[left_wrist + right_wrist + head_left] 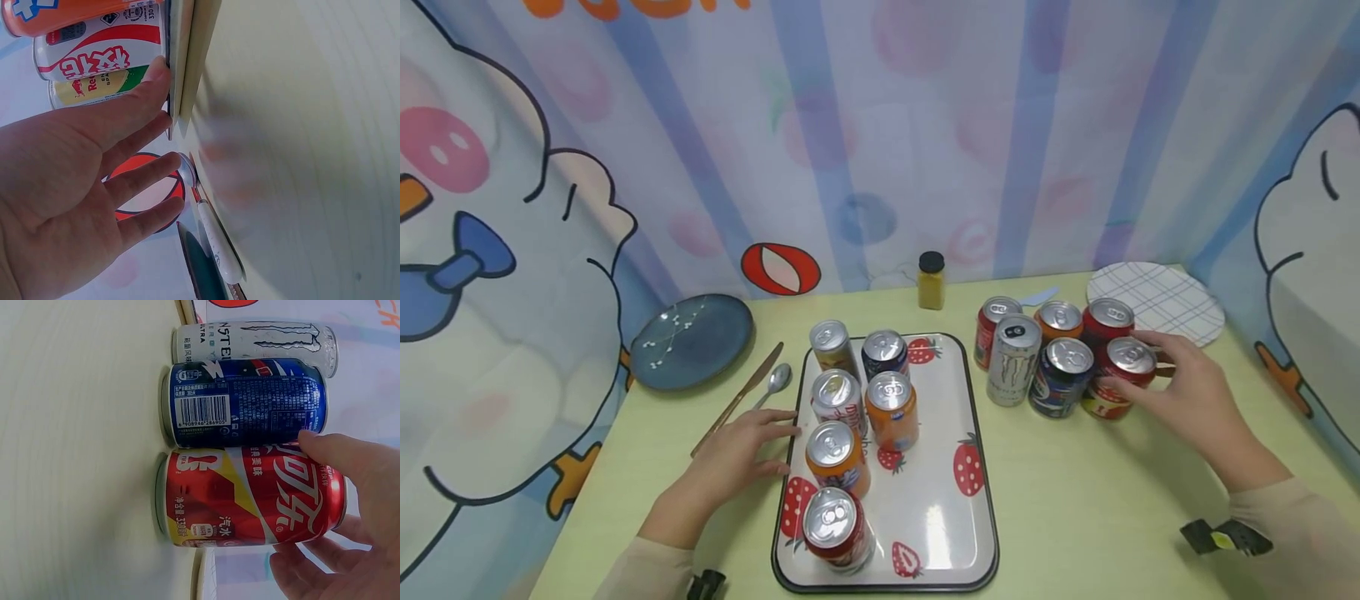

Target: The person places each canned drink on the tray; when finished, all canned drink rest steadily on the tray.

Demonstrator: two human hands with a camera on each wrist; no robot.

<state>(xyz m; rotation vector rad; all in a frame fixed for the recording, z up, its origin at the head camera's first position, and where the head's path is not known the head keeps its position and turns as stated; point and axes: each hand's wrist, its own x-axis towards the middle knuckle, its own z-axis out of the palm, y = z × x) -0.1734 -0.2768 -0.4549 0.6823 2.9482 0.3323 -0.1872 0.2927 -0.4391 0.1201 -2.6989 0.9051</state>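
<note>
My right hand [1195, 400] grips a red cola can [1120, 375] at the front right of a can group, thumb on one side and fingers round the other. In the right wrist view the can [250, 497] stands on the table beside a blue can [250, 403] and a white Monster can [262, 344]. My left hand [737, 454] has its fingers spread at the left rim of a strawberry-patterned tray [932, 517]. Several cans stand on that tray, among them a red can [835, 529], two orange ones and a white one [100, 47].
Behind the gripped can stand an orange can [1060, 319] and two red cans. A knife [737, 400], a spoon [778, 379] and a dark plate [692, 342] lie left of the tray. A yellow jar [931, 283] stands at the back, a checked round mat [1157, 300] at the back right.
</note>
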